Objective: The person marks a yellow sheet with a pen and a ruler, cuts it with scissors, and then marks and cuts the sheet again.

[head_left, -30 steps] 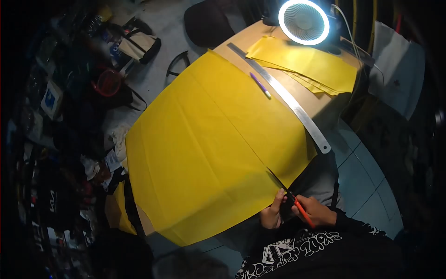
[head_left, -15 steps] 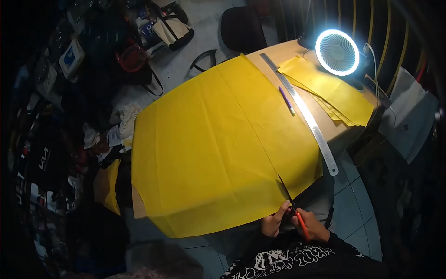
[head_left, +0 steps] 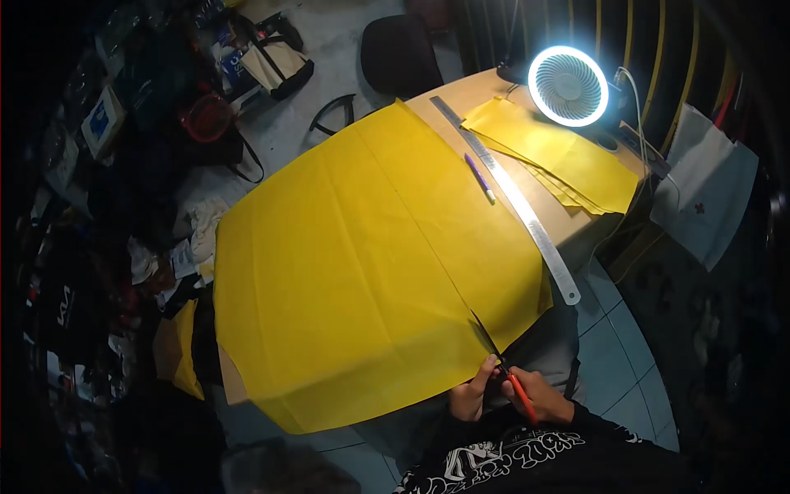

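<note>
A large yellow sheet [head_left: 329,280] covers most of the table and hangs over its near edge; a thin dark line runs down it to the scissors. My right hand [head_left: 541,397] is closed round the orange-red handles of the scissors [head_left: 520,393]. Their dark blades lie along the end of that line at the sheet's near edge. Just left of the blades, my left hand [head_left: 469,398] pinches the edge of the sheet, fingers partly hidden. Further up lie a purple pen [head_left: 480,179], on the sheet, and a long steel ruler [head_left: 527,216] along its right side.
Folded yellow pieces [head_left: 568,156] lie on the table [head_left: 440,88] beyond the ruler, near a lit ring-shaped fan [head_left: 568,86]. A dark chair [head_left: 401,56] stands behind the table. Bags and clutter fill the floor at left; a white bag [head_left: 705,185] hangs at right.
The whole view has shifted, so the table and hands appear further left. Both hands keep their holds on the sheet and scissors, with little visible movement relative to the sheet.
</note>
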Motion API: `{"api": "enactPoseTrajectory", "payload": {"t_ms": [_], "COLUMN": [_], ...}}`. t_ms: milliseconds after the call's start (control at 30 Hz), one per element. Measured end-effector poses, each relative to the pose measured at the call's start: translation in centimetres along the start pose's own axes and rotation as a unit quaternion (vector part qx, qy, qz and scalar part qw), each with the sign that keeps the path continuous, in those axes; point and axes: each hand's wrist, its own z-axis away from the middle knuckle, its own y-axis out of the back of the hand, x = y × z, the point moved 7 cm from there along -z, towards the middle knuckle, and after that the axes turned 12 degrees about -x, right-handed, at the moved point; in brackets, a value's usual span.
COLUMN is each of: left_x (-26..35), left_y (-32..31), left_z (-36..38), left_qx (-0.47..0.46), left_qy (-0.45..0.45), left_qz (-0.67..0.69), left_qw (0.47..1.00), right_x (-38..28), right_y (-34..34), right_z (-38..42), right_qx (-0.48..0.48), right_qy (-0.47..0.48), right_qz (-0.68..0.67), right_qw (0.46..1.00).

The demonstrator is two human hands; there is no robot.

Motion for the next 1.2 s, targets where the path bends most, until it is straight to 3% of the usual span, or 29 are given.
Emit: {"api": "enactPoseTrajectory", "payload": {"t_ms": [1200], "left_x": [0.8], "left_y": [-0.4], "left_z": [0.4], "left_qx": [-0.040], "left_qy": [-0.022], "left_qz": [-0.015], "left_qw": [0.999], "right_x": [-1.3], "right_y": [0.3], "right_z": [-1.0], "right_qx": [0.021], "right_qy": [0.035], "right_qz": [-0.016], "right_qw": [0.999]}}
